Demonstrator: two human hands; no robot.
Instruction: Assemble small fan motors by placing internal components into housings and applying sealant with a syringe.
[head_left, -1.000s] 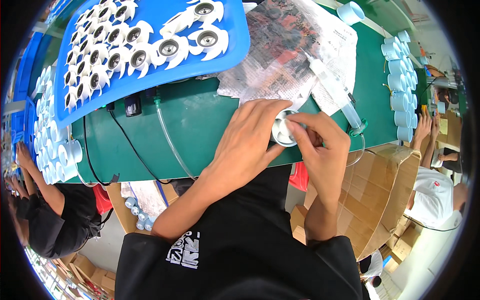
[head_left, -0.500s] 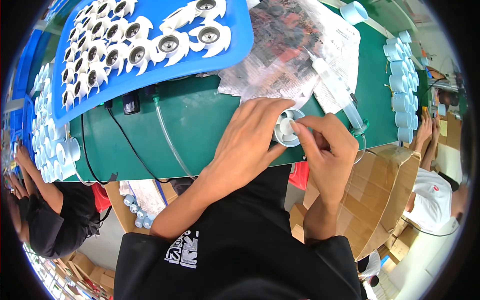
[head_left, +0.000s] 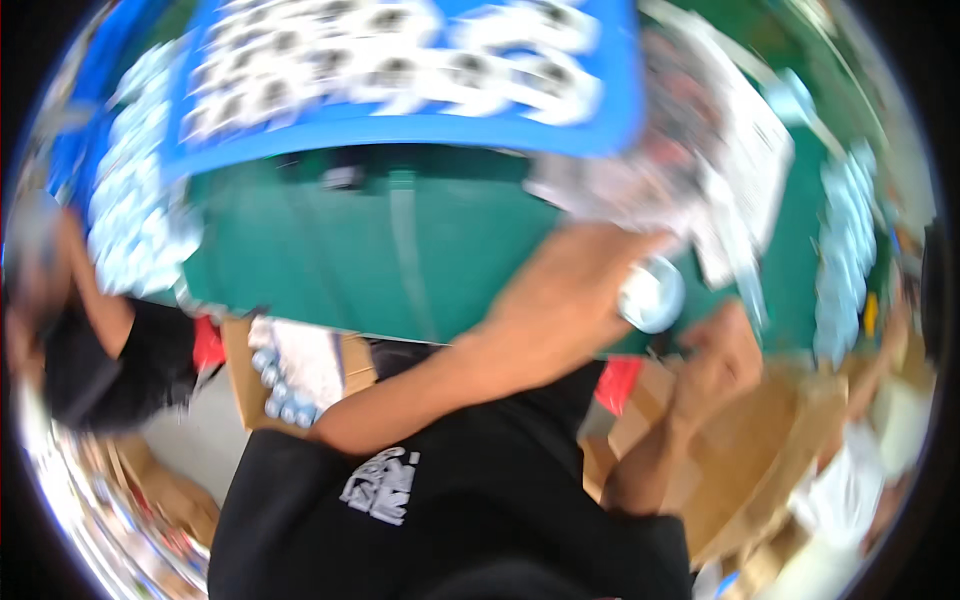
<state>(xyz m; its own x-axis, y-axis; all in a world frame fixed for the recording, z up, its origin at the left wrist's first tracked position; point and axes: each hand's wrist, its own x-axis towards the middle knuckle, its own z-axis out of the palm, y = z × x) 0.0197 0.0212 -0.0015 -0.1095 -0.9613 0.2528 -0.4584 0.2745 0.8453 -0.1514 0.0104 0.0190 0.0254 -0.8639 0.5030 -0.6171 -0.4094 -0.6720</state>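
Left hand (head_left: 570,290) is gripping a light-blue round plastic housing (head_left: 667,296) by its left side, white part showing inside; the housing is sitting near the front edge of the green tabletop (head_left: 480,260). Right hand (head_left: 725,345) is hovering just right of it, not touching, fingers curling; too blurred to tell if it's holding anything. Clear syringe-like tube (head_left: 738,245) is lying beyond, on crumpled pale sheets (head_left: 765,175). Blue plastic tray (head_left: 270,145) is holding white bladed impellers (head_left: 470,75), far side.
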